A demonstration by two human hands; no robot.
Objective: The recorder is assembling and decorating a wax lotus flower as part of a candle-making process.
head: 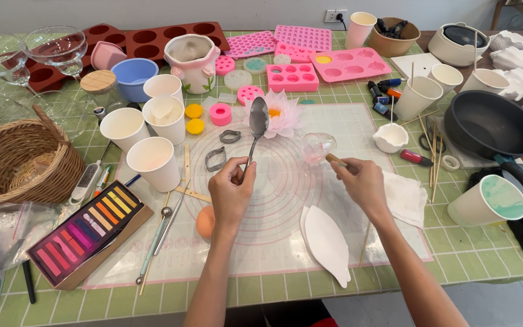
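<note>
Spoon [257, 124] and a small clear, pink-tinted dome on a wooden stick [318, 147] are the two things in hand, both held up over the round-marked silicone mat [334, 200] in the middle of the tabletop [473, 260]. Nearest the viewer on the mat lies one white leaf-shaped dish [327, 243], with one orange egg-shaped sponge [205, 221] to its left. Beyond that, the left hand [231, 192] is closed in a pinch around the metal spoon's handle, bowl pointing away and upward. The right hand [364, 184] is closed around the stick, holding the dome level with the spoon's shaft, close to it but apart.

As a judgement, the step looks like shaping or coating the dome with the spoon; bringing the two together would call for a steady tilt of the spoon bowl toward the dome.

Left of the mat sit one tray of pastel chalks [86, 233], one wicker basket [22, 160] and four white paper cups [154, 162]. Two metal cutters [215, 158] lie on the mat's far left. Just behind the spoon bowl rests one pink lotus flower [282, 115]. To the right are one dark frying pan [493, 126] and one cup with green inside [487, 203]. Farthest back lie four pink silicone moulds [349, 63] and one brown mould [146, 41].
</note>
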